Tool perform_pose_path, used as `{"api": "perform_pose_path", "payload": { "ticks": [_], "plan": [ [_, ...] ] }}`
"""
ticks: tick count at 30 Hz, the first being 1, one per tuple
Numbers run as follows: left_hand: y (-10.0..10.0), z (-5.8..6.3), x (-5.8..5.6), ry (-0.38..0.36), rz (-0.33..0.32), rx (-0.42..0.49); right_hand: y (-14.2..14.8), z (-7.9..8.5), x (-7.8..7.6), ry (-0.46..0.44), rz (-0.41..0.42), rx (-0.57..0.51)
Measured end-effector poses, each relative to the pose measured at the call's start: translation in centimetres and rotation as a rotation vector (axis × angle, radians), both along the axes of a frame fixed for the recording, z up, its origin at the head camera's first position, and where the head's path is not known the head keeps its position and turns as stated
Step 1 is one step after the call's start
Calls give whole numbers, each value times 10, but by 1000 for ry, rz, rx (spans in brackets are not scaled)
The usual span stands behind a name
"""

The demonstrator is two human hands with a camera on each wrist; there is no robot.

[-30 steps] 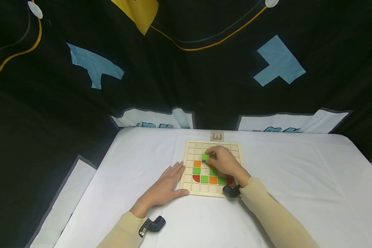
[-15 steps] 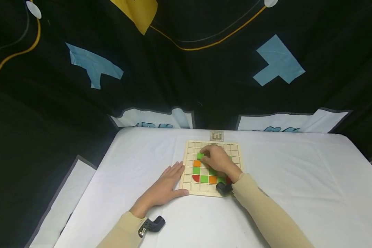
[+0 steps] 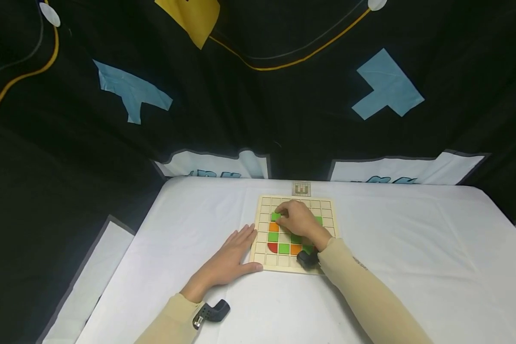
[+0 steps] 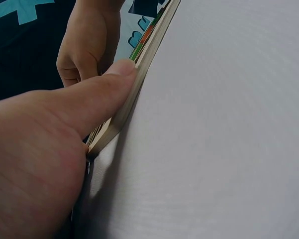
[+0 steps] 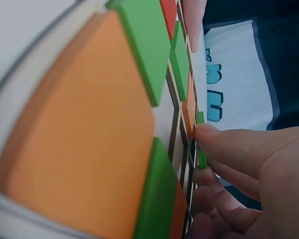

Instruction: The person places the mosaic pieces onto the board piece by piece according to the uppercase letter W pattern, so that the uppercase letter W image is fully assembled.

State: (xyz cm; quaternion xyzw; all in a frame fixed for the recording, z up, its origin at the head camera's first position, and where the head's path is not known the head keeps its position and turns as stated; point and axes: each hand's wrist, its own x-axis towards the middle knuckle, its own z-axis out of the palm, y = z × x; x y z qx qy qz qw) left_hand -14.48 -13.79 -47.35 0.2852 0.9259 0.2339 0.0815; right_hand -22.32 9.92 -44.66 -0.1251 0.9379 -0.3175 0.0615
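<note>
A wooden grid board (image 3: 277, 260) lies on the white table, with green, orange and red tiles set in some of its squares. My right hand (image 3: 300, 220) is over the board's upper part and pinches a green square tile (image 5: 201, 157) between thumb and fingers. That tile sits right at the square above the left orange tile (image 3: 274, 227). My left hand (image 3: 230, 260) lies flat beside the board, its straight fingers along the left edge. In the left wrist view its thumb (image 4: 107, 89) touches the board's corner edge. Part of the tile pattern is hidden under my right hand and wrist.
A small card (image 3: 301, 188) with a grid pattern lies just beyond the board's far edge. The white tablecloth (image 3: 413, 239) spreads around the board. Behind the table hangs a black cloth (image 3: 258, 114) with blue and yellow shapes.
My right hand has moved left across the board with the green tile, stopping above the left orange tile. Another green tile now shows right of that hand. My left hand stays put.
</note>
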Motion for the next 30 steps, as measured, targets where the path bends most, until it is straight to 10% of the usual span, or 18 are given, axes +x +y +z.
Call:
{"api": "perform_pose_path", "payload": {
  "ticks": [30],
  "plan": [
    [1, 2, 0, -4, 1, 10, -1, -1, -3, -4, 8, 15]
  ]
}}
